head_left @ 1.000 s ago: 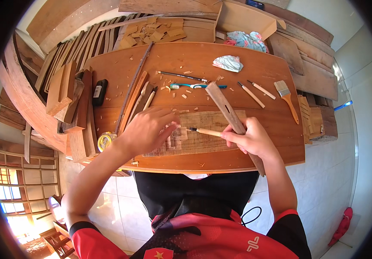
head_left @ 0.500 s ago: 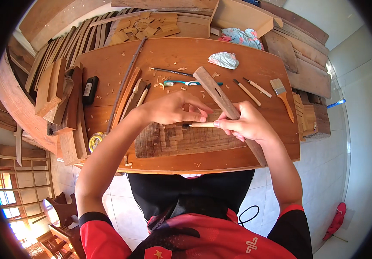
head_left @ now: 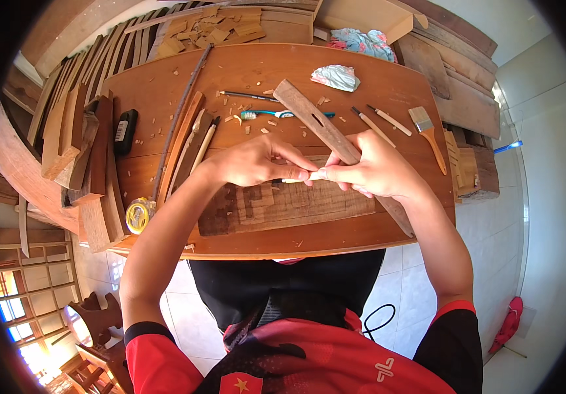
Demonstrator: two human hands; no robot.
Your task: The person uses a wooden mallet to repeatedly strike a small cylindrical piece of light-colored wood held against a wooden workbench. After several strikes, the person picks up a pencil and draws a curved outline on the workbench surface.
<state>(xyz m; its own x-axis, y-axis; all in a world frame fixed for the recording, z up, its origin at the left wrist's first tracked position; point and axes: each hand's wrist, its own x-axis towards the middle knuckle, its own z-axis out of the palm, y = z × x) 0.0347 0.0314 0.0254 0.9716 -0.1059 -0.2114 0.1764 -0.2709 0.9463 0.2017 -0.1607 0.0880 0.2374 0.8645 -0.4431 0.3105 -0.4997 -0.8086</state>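
Observation:
My right hand (head_left: 378,167) is closed round a brown wooden bar (head_left: 312,118) with a slot in it. The bar slants from the far middle down to the near right. The same hand's fingertips also hold a small chisel (head_left: 291,180) with a pale handle. My left hand (head_left: 247,163) has its thumb and fingers closed on the chisel, right beside the right fingertips; its dark tip is mostly hidden. Under both hands lies a thick board (head_left: 250,220) with square recesses cut into its left part.
On the table (head_left: 165,246) are a toothbrush (head_left: 266,114), a pencil (head_left: 250,96), two pale-handled tools (head_left: 391,121), a paintbrush (head_left: 430,136), a crumpled cloth (head_left: 335,77) and wood chips. Wood strips (head_left: 181,148), a tape measure (head_left: 140,213) and a black case (head_left: 125,131) sit at left.
My left hand has come right and taken hold of the chisel. The right hand has shifted slightly left with the chisel and bar. The whole view has shifted a little.

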